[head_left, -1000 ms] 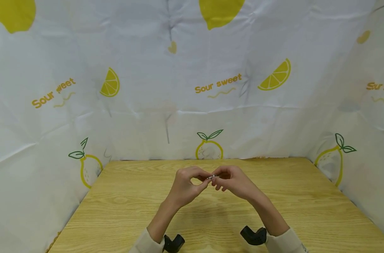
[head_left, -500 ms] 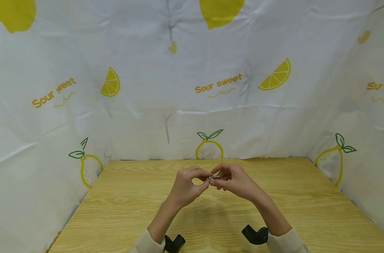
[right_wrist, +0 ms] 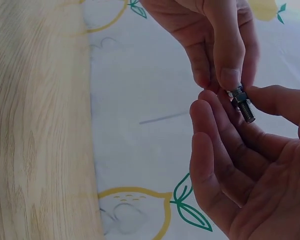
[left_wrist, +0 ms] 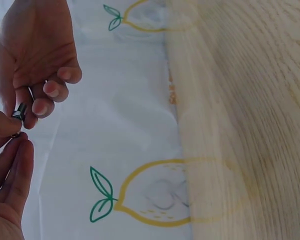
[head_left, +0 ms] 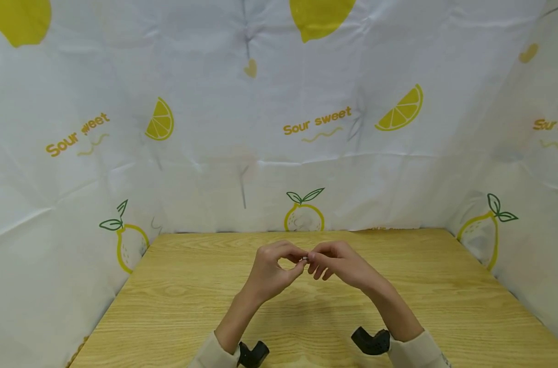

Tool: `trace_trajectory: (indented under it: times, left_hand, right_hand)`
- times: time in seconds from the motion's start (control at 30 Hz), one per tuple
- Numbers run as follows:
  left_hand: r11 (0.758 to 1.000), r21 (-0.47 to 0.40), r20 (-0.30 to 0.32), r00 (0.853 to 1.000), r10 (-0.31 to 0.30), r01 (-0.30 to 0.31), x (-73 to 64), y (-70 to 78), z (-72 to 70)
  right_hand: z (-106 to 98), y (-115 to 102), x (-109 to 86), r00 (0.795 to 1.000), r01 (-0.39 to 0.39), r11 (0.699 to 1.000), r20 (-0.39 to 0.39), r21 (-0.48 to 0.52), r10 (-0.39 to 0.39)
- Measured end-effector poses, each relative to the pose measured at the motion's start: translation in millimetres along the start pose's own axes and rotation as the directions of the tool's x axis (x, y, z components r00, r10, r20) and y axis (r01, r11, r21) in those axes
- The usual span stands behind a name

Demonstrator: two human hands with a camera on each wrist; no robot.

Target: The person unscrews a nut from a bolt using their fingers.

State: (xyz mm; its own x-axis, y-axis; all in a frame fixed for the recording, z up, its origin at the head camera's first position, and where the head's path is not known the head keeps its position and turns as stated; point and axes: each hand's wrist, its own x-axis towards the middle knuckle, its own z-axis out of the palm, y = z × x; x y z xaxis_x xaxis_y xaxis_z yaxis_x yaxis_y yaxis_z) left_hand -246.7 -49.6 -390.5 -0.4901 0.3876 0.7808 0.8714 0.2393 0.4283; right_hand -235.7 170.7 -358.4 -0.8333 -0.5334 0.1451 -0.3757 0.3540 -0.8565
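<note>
A small metal bolt (right_wrist: 248, 112) with a nut (right_wrist: 239, 97) on its thread is held between both hands above the table. My left hand (head_left: 270, 271) pinches one end of the bolt between thumb and fingertips; that end is mostly hidden by them. My right hand (head_left: 345, 265) has its thumb and index finger on the nut, and its other fingers curl loosely below. In the right wrist view the threaded end points towards the right palm. The left wrist view shows the dark bolt (left_wrist: 21, 111) between the fingertips of the two hands.
The wood-grain table (head_left: 191, 306) lies under both hands. A white sheet (head_left: 214, 128) printed with lemons stands behind it and along both sides. Black curved pieces (head_left: 371, 341) sit at the cuffs of both sleeves.
My right thumb and index finger have rolled across the nut, the thumb first low, now up over it, covering more of the bolt. My left hand has stayed in place.
</note>
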Motion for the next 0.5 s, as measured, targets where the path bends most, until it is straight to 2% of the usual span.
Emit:
trace_trajectory:
  times: [0.3,0.5]
  left_hand:
    - [1.0,0.006,0.006,1.0,-0.031,0.031,-1.0,1.3,0.9]
    - [0.999,0.01,0.009,0.999,-0.044,0.044,-1.1,1.6,1.7]
  right_hand:
    - [3.4,-3.0,-1.2,0.999,0.011,0.999,-0.043,-0.033,-0.013]
    - [4.5,-1.9,-1.0,0.997,0.025,1.0,-0.068,-0.018,-0.027]
